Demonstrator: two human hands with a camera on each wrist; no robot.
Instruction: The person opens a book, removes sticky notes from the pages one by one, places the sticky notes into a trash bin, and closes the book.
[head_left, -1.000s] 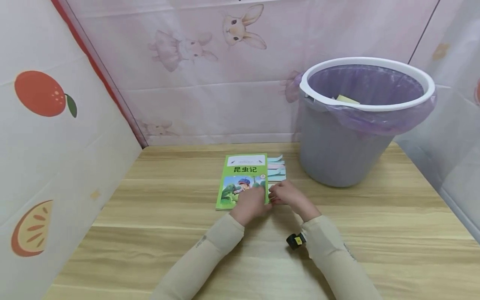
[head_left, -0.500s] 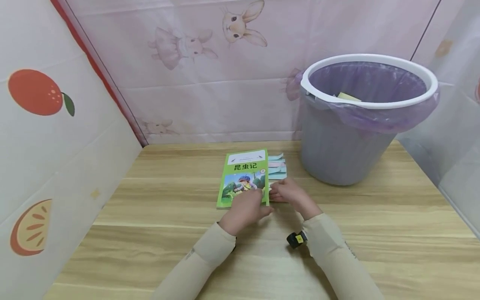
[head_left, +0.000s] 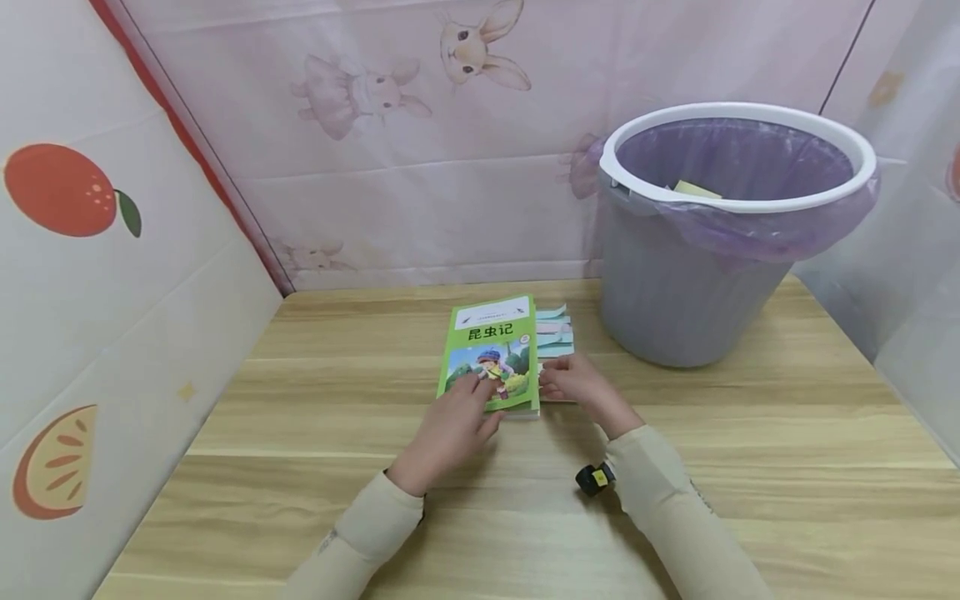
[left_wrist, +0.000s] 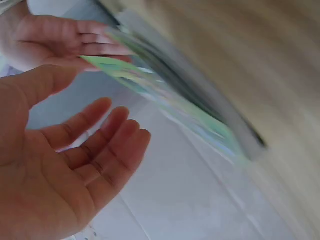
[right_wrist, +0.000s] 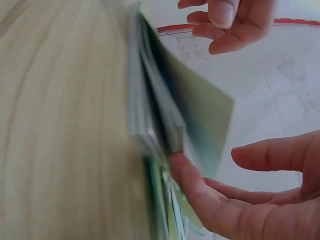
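A green paperback book [head_left: 489,321] with a cartoon cover lies on the wooden table, its cover and some pages lifted a little at the right side. Pale blue and pink paper tabs [head_left: 553,332] stick out past its right edge. My left hand [head_left: 447,427] is over the lower left of the book; in the left wrist view its fingers [left_wrist: 107,150] are loosely bent around nothing, apart from the book. At the book's right edge is my right hand [head_left: 585,390]. The right wrist view has one fingertip touching the page edges, with the thumb [right_wrist: 270,154] held away.
A grey bin [head_left: 675,300] with a white rim and purple liner stands at the back right of the table, a yellowish piece [head_left: 696,190] inside it. Printed cloth walls [head_left: 420,217] border the table [head_left: 300,467]. A small black device [head_left: 594,479] is at the right wrist.
My left hand has drawn back from the book's right edge to the left and nearer me. The cover has risen slightly. My right hand has stayed at the edge.
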